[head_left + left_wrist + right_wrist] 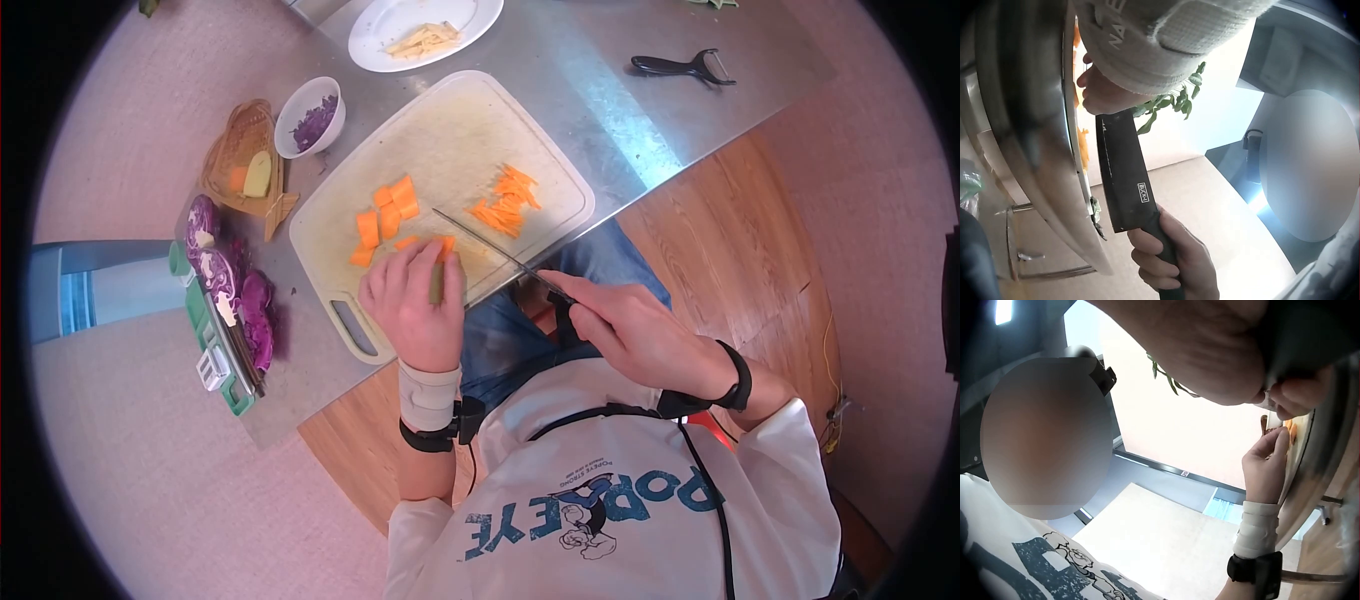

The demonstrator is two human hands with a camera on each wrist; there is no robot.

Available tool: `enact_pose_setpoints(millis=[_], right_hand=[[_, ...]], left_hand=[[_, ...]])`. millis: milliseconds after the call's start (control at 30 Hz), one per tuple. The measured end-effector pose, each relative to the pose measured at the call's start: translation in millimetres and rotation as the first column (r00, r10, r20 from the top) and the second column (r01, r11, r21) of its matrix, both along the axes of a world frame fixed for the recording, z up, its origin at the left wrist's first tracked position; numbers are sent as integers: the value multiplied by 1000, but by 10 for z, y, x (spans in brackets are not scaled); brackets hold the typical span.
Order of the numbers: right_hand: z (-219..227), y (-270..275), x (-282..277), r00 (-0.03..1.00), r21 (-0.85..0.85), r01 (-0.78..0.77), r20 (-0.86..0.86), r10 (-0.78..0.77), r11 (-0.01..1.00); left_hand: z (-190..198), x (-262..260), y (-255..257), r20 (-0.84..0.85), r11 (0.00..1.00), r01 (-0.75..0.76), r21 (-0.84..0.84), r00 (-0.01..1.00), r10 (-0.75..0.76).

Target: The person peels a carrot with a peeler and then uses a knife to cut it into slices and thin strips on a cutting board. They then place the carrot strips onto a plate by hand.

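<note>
Left of the cutting board (450,130) crowd purple cabbage (218,272), a basket (216,165) and a bowl (288,110); a peeler (665,66) lies farther right on the desk (640,30). The left hand (415,300) pinches — and partly covers — what seems a carrot piece (447,243) on the board; the right hand (640,330) grips a knife (1137,199). Only the left wrist view shows the blade's lettering (1143,192).

White POPEYE shirt (650,450), blue jeans (505,342)

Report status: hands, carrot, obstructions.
Right hand grips knife. Left hand holds carrot piece on cutting board. Possible obstruction: loose carrot chunks near left fingertips.
</note>
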State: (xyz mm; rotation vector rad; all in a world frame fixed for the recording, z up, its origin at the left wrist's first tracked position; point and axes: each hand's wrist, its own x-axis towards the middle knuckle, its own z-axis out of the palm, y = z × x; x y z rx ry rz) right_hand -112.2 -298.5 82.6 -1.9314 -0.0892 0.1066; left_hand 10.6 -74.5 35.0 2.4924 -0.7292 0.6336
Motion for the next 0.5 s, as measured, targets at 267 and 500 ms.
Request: enact_pose_setpoints(millis=[267,500], right_hand=[[-3,13,-24,998,-191,-38,39,46,981],[150,-33,-61,971,-437,-235,-137,194,868]], left_hand=[[-33,-101,7,-27,998,39,46,999,-38],[-86,-164,1,-3,994,108,-12,994,-108]])
